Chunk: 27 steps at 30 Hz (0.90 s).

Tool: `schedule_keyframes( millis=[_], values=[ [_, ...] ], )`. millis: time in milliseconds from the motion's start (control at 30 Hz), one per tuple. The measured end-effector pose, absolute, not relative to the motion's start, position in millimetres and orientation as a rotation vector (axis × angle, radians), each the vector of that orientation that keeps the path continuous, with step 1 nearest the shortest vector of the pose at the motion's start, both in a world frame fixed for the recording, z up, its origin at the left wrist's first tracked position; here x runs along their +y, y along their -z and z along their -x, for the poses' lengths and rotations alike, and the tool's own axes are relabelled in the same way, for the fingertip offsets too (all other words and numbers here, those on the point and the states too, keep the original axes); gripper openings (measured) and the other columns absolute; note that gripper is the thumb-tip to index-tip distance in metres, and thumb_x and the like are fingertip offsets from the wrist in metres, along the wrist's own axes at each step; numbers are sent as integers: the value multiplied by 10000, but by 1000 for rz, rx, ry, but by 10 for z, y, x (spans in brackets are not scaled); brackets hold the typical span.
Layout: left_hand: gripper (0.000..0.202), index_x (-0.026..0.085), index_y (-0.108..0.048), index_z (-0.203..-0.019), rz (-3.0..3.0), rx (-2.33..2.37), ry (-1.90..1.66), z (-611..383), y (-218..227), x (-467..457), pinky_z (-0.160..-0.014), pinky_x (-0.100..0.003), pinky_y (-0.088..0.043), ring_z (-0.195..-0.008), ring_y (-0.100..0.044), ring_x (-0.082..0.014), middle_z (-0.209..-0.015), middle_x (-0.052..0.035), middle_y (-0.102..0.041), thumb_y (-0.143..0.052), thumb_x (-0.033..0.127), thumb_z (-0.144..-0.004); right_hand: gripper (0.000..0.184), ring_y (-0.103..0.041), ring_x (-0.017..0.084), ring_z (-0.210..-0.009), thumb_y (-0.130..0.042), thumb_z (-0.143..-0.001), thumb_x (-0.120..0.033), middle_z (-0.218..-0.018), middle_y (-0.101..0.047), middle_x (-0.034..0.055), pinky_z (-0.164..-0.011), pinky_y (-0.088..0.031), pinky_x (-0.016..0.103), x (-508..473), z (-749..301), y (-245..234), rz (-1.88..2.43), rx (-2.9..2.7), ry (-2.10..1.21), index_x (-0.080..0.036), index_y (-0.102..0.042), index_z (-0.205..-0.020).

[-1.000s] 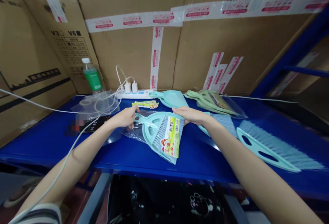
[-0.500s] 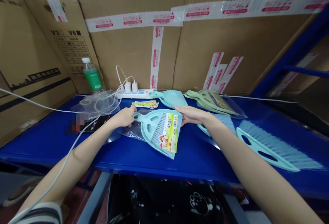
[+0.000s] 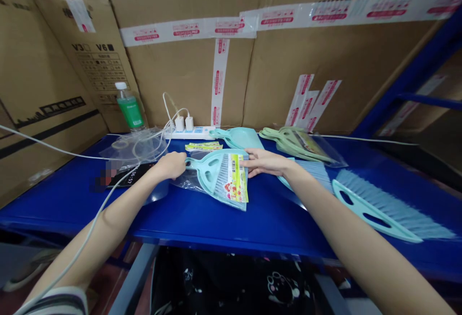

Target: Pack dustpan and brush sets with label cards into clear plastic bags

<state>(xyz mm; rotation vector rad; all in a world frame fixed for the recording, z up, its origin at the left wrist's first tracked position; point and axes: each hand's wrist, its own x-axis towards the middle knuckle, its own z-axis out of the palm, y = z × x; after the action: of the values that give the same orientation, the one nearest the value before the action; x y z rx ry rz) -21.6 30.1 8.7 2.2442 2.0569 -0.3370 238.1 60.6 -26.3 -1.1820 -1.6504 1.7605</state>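
Your left hand point(image 3: 173, 165) has its fingers clamped on the handle end of the mint-green plastic dustpan-and-brush set in a clear bag point(image 3: 212, 173), which is left of centre between the front and back edges of the blue worktop point(image 3: 274, 223); your right hand point(image 3: 265, 162) touches the set's wide end, beside its yellow paper label point(image 3: 238, 182); you cannot tell whether those fingers grip; a loose mint-green brush with pale-blue bristles point(image 3: 390, 204) lies toward the right front corner.
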Motion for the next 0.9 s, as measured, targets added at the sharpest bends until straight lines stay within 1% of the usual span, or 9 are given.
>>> schedule_keyframes(
  millis=[100, 167, 300, 433, 500, 600, 767, 833, 900],
  values=[
    [347, 84, -604, -1011, -2249, 2049, 363, 213, -98, 287, -672, -288, -459, -670, -678, -215, -683, -114, -701, -302, 136, -849, 777, -647, 175, -895, -797, -611, -178, -1054, -604, 47, -742, -585, 315, 568, -2350, 267, 1241, -1671, -1718, -250, -367, -1255],
    [343, 79, -606, -998, -2245, 2047, 381, 214, -102, 283, -652, -280, -457, -644, -674, -209, -672, -114, -700, -306, 121, -837, 828, -647, 166, -868, -804, -587, -153, -997, -584, 7, -758, -584, 344, 562, -2333, 281, 1274, -1673, -1686, -275, -316, -1245],
    [339, 79, -614, -970, -2239, 2044, 407, 215, -106, 286, -635, -275, -456, -638, -674, -208, -670, -118, -703, -316, 91, -809, 697, -643, 146, -814, -808, -573, -169, -921, -550, -35, -750, -584, 352, 586, -2318, 326, 1248, -1671, -1668, -264, -349, -1089],
    [339, 74, -616, -970, -2241, 2051, 417, 214, -108, 284, -656, -282, -461, -675, -682, -220, -667, -125, -703, -321, 91, -804, 469, -633, 123, -767, -795, -598, -199, -862, -522, -35, -652, -587, 266, 601, -2302, 353, 1214, -1715, -1653, -224, -439, -903],
    [347, 68, -613, -984, -2241, 2052, 415, 215, -107, 282, -659, -288, -464, -667, -682, -223, -677, -132, -704, -317, 91, -805, 396, -628, 119, -758, -794, -597, -188, -846, -519, -22, -617, -579, 231, 599, -2289, 355, 1220, -1719, -1647, -200, -470, -824],
    [349, 66, -615, -986, -2235, 2049, 418, 217, -105, 281, -656, -294, -466, -637, -678, -223, -682, -135, -705, -320, 86, -799, 386, -628, 125, -765, -809, -572, -165, -852, -526, -7, -584, -574, 210, 594, -2271, 351, 1227, -1683, -1660, -184, -485, -781],
    [336, 70, -624, -961, -2230, 2051, 431, 215, -105, 282, -668, -300, -468, -643, -678, -228, -648, -132, -697, -330, 99, -802, 423, -625, 110, -730, -824, -548, -154, -841, -526, -16, -559, -562, 195, 568, -2253, 320, 1281, -1658, -1644, -185, -463, -766],
    [334, 71, -622, -971, -2228, 2058, 433, 212, -106, 278, -673, -295, -470, -639, -678, -219, -660, -130, -701, -336, 103, -802, 428, -619, 96, -690, -816, -575, -180, -816, -527, -31, -551, -554, 195, 552, -2249, 294, 1294, -1657, -1636, -197, -445, -788],
    [335, 72, -620, -979, -2225, 2065, 434, 210, -106, 274, -679, -290, -471, -637, -678, -211, -670, -127, -703, -338, 101, -802, 396, -611, 86, -642, -771, -661, -235, -772, -535, -45, -537, -545, 198, 541, -2247, 268, 1302, -1636, -1634, -217, -411, -827]
  ],
)
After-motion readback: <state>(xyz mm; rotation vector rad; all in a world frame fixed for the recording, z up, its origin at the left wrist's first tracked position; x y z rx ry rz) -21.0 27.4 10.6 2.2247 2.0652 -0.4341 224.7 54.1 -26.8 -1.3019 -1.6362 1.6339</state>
